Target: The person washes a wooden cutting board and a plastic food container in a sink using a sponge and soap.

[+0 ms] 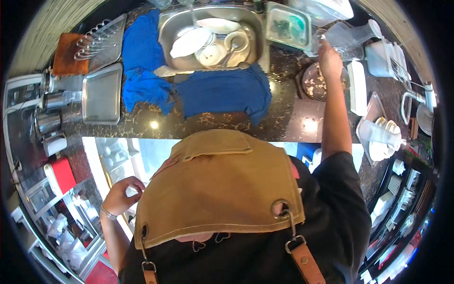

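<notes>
My right hand (330,61) reaches over the counter, fingertips at the edge of clear plastic ware (349,46). Whether they grip it is hidden by the hand itself. Below that wrist, a round see-through or dark dish (313,85) sits on the counter, with pale patches showing in it. My left hand (122,196) hangs low beside the tan apron (220,184), its fingers curled near the apron's side. I cannot tell whether it pinches the cloth. Ahead, the steel sink (260,39) holds white dishes (191,42), a cup (236,42) and a spoon (228,55).
Blue cloths (223,92) lie along the sink's front and left (142,46). A clear tub (288,26) with something green stands right of the sink. A metal tray (102,94), wooden board (69,53) and wire rack (93,41) are left. A white ridged container (357,88) is right.
</notes>
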A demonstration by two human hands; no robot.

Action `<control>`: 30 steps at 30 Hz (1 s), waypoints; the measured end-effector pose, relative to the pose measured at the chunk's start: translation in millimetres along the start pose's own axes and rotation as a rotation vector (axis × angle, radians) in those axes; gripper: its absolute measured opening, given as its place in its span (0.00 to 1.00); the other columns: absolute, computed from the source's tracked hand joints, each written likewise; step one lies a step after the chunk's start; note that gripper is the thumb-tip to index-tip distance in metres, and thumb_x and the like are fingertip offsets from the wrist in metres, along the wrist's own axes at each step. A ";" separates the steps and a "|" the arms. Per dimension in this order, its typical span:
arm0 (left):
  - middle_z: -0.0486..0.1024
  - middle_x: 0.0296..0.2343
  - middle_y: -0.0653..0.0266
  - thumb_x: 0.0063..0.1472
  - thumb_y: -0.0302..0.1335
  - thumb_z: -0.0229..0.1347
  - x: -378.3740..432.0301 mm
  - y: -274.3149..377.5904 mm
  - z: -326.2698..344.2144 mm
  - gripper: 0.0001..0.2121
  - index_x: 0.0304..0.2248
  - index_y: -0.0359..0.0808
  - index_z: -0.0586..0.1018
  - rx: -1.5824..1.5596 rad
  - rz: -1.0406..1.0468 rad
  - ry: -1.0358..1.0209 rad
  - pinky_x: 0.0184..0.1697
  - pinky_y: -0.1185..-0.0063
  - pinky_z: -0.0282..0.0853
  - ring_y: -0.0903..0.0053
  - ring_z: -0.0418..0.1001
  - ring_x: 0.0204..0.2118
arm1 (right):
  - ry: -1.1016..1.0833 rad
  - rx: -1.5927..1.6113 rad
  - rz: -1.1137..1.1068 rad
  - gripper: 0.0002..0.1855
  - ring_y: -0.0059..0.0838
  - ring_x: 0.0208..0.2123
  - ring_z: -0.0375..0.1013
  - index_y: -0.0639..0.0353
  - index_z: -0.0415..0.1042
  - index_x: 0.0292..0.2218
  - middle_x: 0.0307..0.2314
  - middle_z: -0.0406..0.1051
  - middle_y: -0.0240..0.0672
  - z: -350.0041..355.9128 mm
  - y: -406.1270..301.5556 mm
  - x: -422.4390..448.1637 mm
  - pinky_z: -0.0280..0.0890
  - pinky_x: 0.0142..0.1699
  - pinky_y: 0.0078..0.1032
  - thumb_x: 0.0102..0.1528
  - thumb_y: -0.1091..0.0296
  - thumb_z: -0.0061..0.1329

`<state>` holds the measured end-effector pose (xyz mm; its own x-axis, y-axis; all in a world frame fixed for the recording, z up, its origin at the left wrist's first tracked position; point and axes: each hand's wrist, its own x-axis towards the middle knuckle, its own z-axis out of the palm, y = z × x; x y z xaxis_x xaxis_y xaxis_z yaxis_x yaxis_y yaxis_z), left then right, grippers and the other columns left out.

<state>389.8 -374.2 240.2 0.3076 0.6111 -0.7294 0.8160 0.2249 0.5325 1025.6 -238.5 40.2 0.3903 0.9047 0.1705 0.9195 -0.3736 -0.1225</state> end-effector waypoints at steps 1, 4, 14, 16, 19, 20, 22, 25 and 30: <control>0.76 0.29 0.64 0.45 0.15 0.58 -7.5 3.0 -1.4 0.11 0.31 0.33 0.76 -0.010 -0.011 0.011 0.40 0.80 0.67 0.77 0.74 0.34 | -0.006 -0.011 -0.014 0.20 0.47 0.39 0.72 0.50 0.66 0.48 0.39 0.71 0.47 -8.6 -9.5 -0.8 0.66 0.43 0.40 0.52 0.67 0.48; 0.76 0.31 0.61 0.42 0.21 0.62 -24.7 1.1 -9.4 0.15 0.33 0.34 0.76 0.149 0.128 -0.057 0.41 0.76 0.68 0.72 0.74 0.37 | 0.260 -0.015 -0.325 0.27 0.49 0.47 0.65 0.63 0.63 0.50 0.46 0.66 0.50 -25.5 -27.7 -25.0 0.61 0.51 0.37 0.50 0.68 0.53; 0.71 0.22 0.70 0.44 0.24 0.58 -12.0 -8.3 -19.9 0.08 0.26 0.41 0.73 0.368 0.418 0.293 0.49 0.68 0.62 0.69 0.70 0.30 | -0.816 0.808 -0.320 0.15 0.31 0.30 0.72 0.64 0.73 0.33 0.28 0.72 0.39 -196.0 -144.9 -200.4 0.65 0.37 0.25 0.39 0.83 0.54; 0.71 0.22 0.70 0.44 0.25 0.58 1.2 -24.3 -18.0 0.07 0.26 0.41 0.73 0.427 0.435 0.328 0.51 0.66 0.61 0.69 0.70 0.31 | -0.872 0.810 -0.320 0.17 0.33 0.30 0.72 0.65 0.73 0.34 0.29 0.72 0.41 -205.3 -161.4 -209.7 0.65 0.36 0.26 0.38 0.80 0.56; 0.70 0.21 0.69 0.47 0.28 0.54 11.0 -36.6 -19.7 0.04 0.26 0.41 0.73 0.482 0.445 0.371 0.53 0.66 0.59 0.70 0.70 0.31 | -0.904 0.868 -0.433 0.23 0.39 0.30 0.71 0.66 0.73 0.35 0.28 0.71 0.43 -199.0 -170.5 -217.1 0.65 0.37 0.29 0.36 0.64 0.59; 0.70 0.21 0.69 0.49 0.29 0.53 17.0 -49.1 -19.1 0.04 0.26 0.42 0.73 0.575 0.506 0.409 0.53 0.66 0.59 0.71 0.70 0.30 | -0.916 0.842 -0.468 0.24 0.45 0.31 0.71 0.65 0.72 0.34 0.27 0.71 0.45 -203.1 -176.2 -218.5 0.65 0.37 0.32 0.36 0.59 0.57; 0.69 0.19 0.71 0.51 0.31 0.50 21.2 -50.2 -22.4 0.04 0.25 0.42 0.74 0.677 0.622 0.519 0.53 0.68 0.59 0.74 0.69 0.28 | -0.863 0.763 -0.497 0.21 0.47 0.31 0.70 0.64 0.72 0.33 0.27 0.70 0.46 -206.0 -183.3 -223.2 0.64 0.36 0.33 0.37 0.60 0.56; 0.69 0.18 0.73 0.49 0.30 0.51 8.7 -33.7 -44.7 0.04 0.22 0.42 0.75 0.748 0.657 0.531 0.53 0.68 0.58 0.78 0.69 0.28 | -0.802 0.559 -0.465 0.13 0.51 0.31 0.69 0.62 0.71 0.30 0.26 0.70 0.48 -221.6 -187.0 -234.3 0.64 0.34 0.37 0.41 0.65 0.52; 0.71 0.20 0.75 0.47 0.28 0.53 2.0 -27.1 -70.2 0.02 0.22 0.42 0.77 0.747 0.797 0.560 0.52 0.66 0.57 0.81 0.70 0.29 | -0.736 0.612 -0.357 0.10 0.50 0.30 0.69 0.59 0.72 0.31 0.25 0.70 0.47 -260.9 -191.5 -268.3 0.64 0.33 0.37 0.45 0.66 0.51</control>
<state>333.9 -325.8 254.5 0.7461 0.6621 0.0707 0.6328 -0.7381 0.2342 757.1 -463.1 273.1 -0.2174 0.9210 -0.3233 0.7144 -0.0756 -0.6956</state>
